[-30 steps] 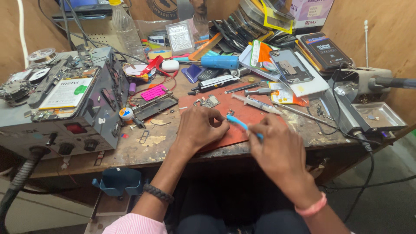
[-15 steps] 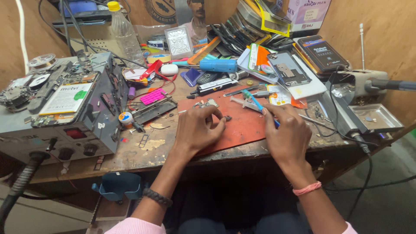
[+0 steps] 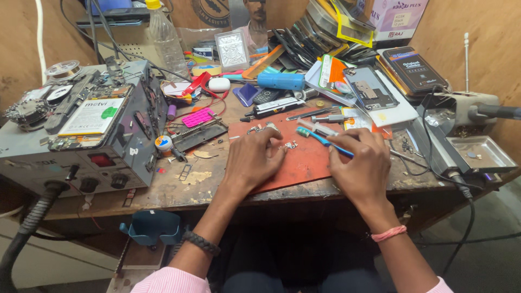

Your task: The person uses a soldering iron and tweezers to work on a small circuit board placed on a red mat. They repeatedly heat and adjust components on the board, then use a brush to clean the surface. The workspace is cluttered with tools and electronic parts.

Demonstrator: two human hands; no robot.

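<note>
Component prep: right hand (image 3: 361, 163) pinches a blue-handled tool (image 3: 324, 139), left hand (image 3: 254, 160) fingers curled steadying a small circuit part (image 3: 291, 145) on the red mat (image 3: 304, 163); next needs fine tip placement.

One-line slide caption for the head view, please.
At a cluttered repair bench, the right hand holds a blue-handled tool over a red mat while the left hand rests beside a small part.
</note>
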